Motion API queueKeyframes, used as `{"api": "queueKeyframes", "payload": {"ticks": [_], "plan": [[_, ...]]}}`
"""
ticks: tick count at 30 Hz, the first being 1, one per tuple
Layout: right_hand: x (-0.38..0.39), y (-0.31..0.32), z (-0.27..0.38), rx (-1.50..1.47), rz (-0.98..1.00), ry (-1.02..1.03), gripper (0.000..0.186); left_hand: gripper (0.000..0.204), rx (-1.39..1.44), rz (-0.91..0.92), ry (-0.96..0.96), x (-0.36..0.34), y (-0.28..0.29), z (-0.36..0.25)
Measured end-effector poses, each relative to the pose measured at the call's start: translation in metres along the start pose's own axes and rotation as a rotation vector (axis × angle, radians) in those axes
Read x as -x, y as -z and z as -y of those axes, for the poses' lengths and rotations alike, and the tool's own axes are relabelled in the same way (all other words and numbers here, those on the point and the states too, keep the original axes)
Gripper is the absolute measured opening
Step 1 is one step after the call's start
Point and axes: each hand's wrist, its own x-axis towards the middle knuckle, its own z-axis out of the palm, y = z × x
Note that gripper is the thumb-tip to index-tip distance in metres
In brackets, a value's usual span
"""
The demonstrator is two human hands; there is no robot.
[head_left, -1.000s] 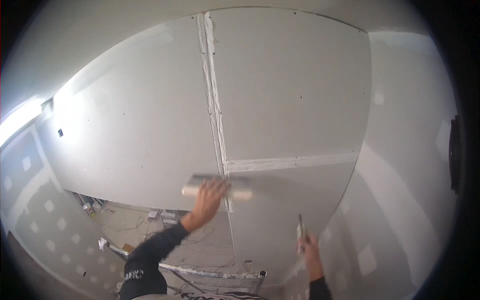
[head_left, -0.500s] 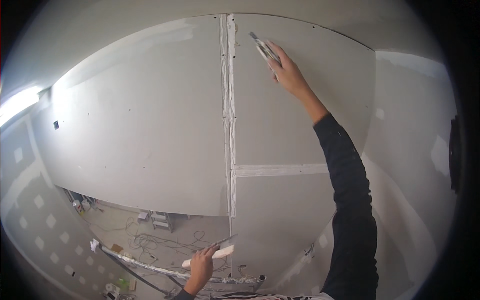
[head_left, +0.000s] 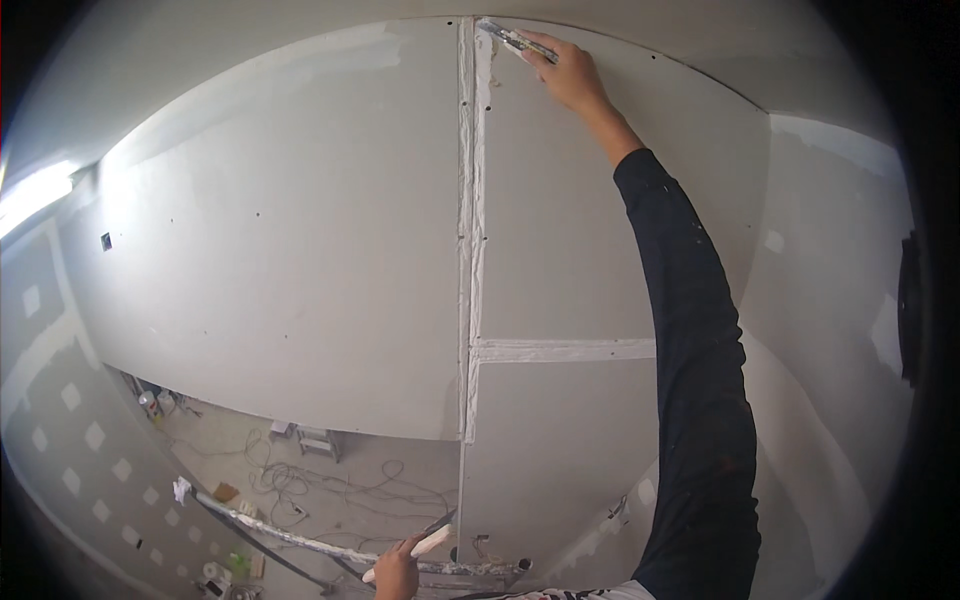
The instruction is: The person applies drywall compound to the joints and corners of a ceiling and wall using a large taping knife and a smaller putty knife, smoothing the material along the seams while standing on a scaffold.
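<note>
High up, my right hand (head_left: 568, 76) is closed round a narrow putty knife (head_left: 516, 41), its blade at the top of a vertical seam (head_left: 482, 200) coated in white compound on the grey board wall (head_left: 281, 191). A horizontal coated seam (head_left: 565, 349) branches right, partly hidden behind my dark-sleeved arm. At the bottom, my left hand (head_left: 398, 568) grips a wide knife (head_left: 434, 540) with a long pale handle.
A splattered metal rail (head_left: 290, 532) crosses below me. Past an opening under the board lie tangled cables (head_left: 290, 480), a step ladder (head_left: 320, 444) and small items. A patched wall (head_left: 70, 430) stands left, another wall (head_left: 830, 230) right, a strip light (head_left: 35, 197) upper left.
My right hand has risen from low on the right to the top of the seam with the putty knife. My left hand has dropped from the seam to the bottom with the wide knife.
</note>
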Motion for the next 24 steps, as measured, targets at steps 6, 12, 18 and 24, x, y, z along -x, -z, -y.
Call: {"api": "queueKeyframes", "payload": {"ticks": [6,12,18,24], "plan": [[0.002,0.022,-0.006,-0.126,0.189,-0.118,0.036,0.045,0.014,0.047,0.043,-0.002,0.001,0.007],[-0.001,0.029,0.015,-0.273,0.336,-0.196,0.036,0.049,-0.025,0.054,0.016,-0.009,0.009,0.007],[0.009,0.025,0.012,-0.191,0.184,-0.219,0.037,0.053,-0.035,0.113,0.0,-0.012,0.004,0.008],[0.121,0.003,0.029,-0.17,0.208,-0.154,0.038,0.055,-0.011,0.086,-0.031,-0.009,0.013,0.0]]}}
